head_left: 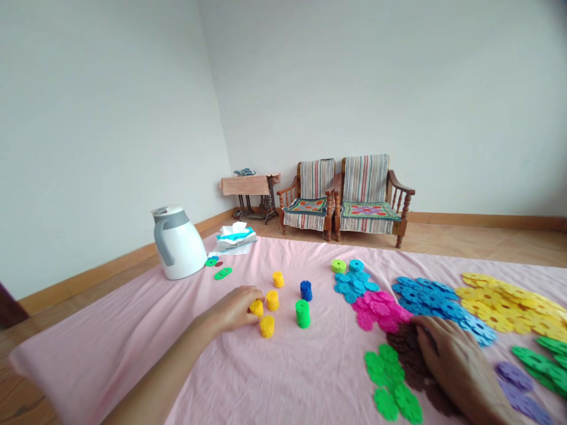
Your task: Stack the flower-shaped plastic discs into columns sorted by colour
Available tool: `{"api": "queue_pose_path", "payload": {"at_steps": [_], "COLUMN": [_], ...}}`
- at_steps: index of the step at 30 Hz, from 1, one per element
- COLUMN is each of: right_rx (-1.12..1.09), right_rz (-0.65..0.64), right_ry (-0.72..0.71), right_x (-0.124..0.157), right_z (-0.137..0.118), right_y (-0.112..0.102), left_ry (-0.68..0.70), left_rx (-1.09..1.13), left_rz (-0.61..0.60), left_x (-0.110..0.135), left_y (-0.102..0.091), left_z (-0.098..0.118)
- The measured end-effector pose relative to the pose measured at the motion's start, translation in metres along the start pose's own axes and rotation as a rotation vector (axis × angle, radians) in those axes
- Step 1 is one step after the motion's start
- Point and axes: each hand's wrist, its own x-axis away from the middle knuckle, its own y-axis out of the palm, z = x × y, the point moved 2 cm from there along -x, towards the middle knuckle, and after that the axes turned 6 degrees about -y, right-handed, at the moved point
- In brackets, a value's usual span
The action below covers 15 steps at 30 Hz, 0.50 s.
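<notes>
My left hand curls its thumb and fingers around a short stack of yellow snowflake discs on the cloth. Close by stand more yellow disc stacks, one of them just in front of it. A green disc stack and a dark blue disc stack rise to the right of these. My right hand lies over a pile of brown discs, fingers stretched toward the pink discs; its fingertips are partly hidden and I see nothing gripped.
Around the right hand spread blue, yellow, bright green and purple discs. A white jug and a tissue box stand at the back left of the pink cloth. Wooden chairs are beyond.
</notes>
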Motion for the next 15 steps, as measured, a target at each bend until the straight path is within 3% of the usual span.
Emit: {"api": "queue_pose_path", "payload": {"at_steps": [7,15], "right_rx": [0.002,0.000], "right_rz": [0.002,-0.003], "right_ry": [-0.003,-0.005], "right_x": [-0.001,-0.002], "right_z": [0.001,-0.002], "right_y": [0.000,-0.003], "left_ry": [0.006,-0.058], "left_rx": [-0.018,0.055], "left_rz": [0.003,0.009], "left_x": [0.000,0.005], "left_y": [0.003,-0.008], "left_z": [-0.001,-0.004]}}
